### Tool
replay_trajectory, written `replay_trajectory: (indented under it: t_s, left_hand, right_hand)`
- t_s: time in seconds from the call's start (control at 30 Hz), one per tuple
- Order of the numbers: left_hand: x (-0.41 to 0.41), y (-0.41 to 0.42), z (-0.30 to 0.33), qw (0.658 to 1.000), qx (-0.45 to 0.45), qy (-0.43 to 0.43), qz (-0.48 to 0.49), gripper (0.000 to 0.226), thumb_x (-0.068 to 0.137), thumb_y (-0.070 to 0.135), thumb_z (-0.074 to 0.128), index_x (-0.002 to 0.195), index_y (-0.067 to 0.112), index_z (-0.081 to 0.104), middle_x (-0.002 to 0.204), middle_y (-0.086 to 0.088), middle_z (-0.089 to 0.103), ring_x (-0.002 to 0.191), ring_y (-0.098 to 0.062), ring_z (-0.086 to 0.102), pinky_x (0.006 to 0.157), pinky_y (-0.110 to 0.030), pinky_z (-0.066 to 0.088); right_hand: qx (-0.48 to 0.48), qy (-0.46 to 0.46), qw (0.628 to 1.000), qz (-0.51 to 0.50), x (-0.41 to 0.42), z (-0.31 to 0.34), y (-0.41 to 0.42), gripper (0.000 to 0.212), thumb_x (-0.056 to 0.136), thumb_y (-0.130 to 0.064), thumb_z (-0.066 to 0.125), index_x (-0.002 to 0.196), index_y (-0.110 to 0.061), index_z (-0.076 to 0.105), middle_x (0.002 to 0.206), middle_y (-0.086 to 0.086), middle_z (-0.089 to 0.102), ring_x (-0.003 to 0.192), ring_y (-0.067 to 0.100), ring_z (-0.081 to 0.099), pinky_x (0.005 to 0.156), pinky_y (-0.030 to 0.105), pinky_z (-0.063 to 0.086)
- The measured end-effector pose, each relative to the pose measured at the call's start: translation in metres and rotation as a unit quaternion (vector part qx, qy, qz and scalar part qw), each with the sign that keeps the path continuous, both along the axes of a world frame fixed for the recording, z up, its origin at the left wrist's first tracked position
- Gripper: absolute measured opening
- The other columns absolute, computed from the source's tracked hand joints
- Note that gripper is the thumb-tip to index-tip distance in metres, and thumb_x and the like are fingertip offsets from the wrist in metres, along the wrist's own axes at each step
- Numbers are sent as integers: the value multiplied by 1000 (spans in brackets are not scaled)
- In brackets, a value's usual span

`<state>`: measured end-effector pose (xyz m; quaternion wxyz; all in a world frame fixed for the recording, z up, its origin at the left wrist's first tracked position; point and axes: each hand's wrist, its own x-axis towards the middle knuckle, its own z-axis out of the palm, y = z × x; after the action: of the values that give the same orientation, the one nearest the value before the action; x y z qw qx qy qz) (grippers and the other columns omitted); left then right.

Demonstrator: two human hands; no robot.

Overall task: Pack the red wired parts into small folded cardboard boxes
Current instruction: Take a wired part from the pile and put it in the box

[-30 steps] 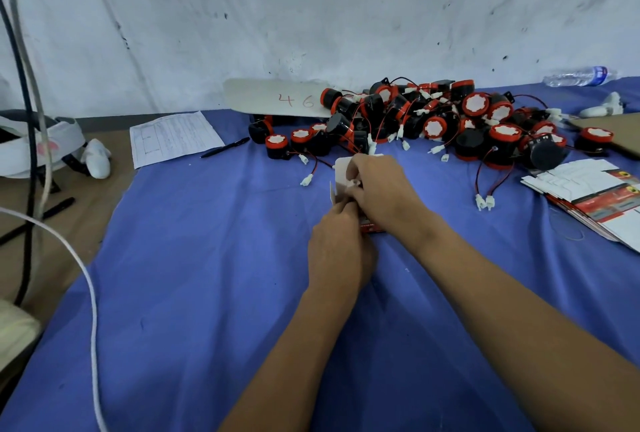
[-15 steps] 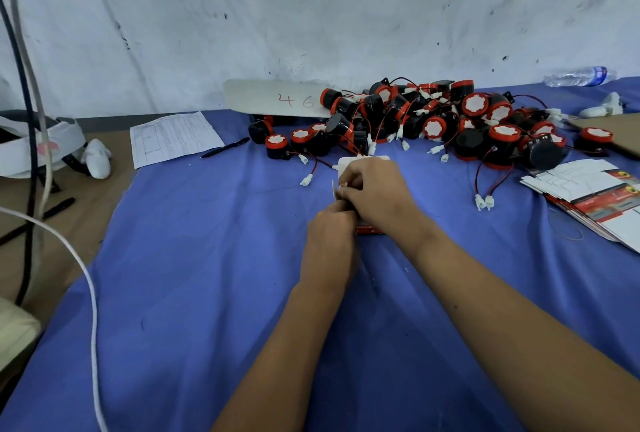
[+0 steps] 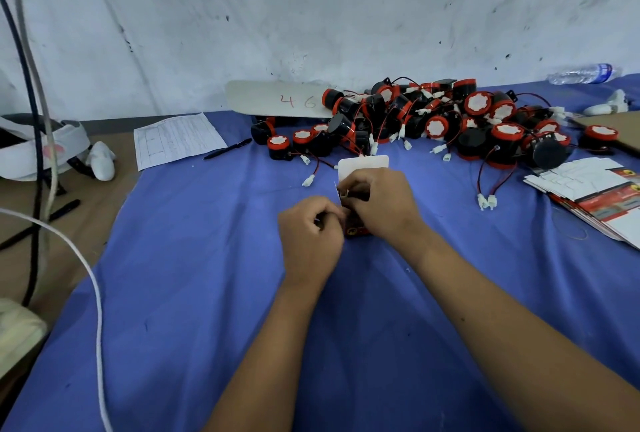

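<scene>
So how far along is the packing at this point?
Done: no finished, closed box shows anywhere in the head view.

In hand: both hands, left hand and right hand, hold one small cardboard box, its white flap open, with something dark inside.

Left: a large pile of red wired parts lies loose on the blue cloth, and a stack of flat unfolded boxes waits at right.

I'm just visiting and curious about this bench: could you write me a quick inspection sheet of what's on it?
Surface: blue cloth over the table.
Job's things: pile of red wired parts; small box with white flap up; flat boxes stacked right.
Clutter: paper form, pen, water bottle.
Hands: left hand and right hand both grip the small box.
Cables: white cable, dark cable at left.
Surroundings: scuffed white wall.
</scene>
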<state>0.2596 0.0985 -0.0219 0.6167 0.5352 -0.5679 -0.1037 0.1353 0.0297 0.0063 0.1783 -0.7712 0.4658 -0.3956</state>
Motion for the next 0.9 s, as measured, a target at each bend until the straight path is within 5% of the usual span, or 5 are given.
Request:
replay_trajectory:
  t_s: [0.13, 0.3, 0.4, 0.7, 0.9]
  left_hand:
    - [2, -2, -5, 995, 75, 31, 52, 36, 75, 3, 55, 103, 16, 73, 105, 8, 72, 83, -6, 66, 73, -32, 53]
    - [0, -14, -10, 976, 196, 24, -93, 89, 87, 13, 81, 158, 22, 29, 148, 3, 53, 127, -12, 57, 103, -35, 52]
    - [0, -22, -12, 974, 200, 19, -104, 83, 87, 11, 82, 156, 19, 36, 131, 6, 64, 110, -10, 67, 89, -17, 55]
    - [-1, -15, -10, 984, 139, -41, -99, 78, 85, 10, 81, 120, 57, 31, 109, 25, 67, 95, 1, 70, 75, -16, 56]
    - [-8, -6, -6, 956, 143, -254, -34, 51, 93, 7, 63, 140, 21, 51, 136, -4, 54, 105, -26, 61, 86, -43, 55]
  right_hand:
    - [-3, 32, 999, 24, -1, 4, 1, 15, 84, -8, 71, 91, -19, 79, 87, -5, 77, 83, 10, 72, 78, 31, 58]
    - [19, 61, 998, 30, -7, 17, -5, 13, 87, -10, 68, 90, -19, 78, 84, -5, 76, 82, 8, 70, 76, 27, 56]
    - [42, 50, 998, 15, -12, 23, -11, 3, 87, -15, 73, 88, -15, 76, 82, -4, 74, 79, 7, 70, 70, 21, 56]
    - [39, 12, 999, -14, -13, 20, -15, 12, 87, -6, 70, 79, -12, 65, 77, -1, 71, 68, 8, 68, 53, 12, 49]
    - [8, 39, 999, -12, -13, 16, -15, 3, 88, -9, 70, 86, -9, 67, 83, -3, 68, 78, 12, 63, 68, 24, 52]
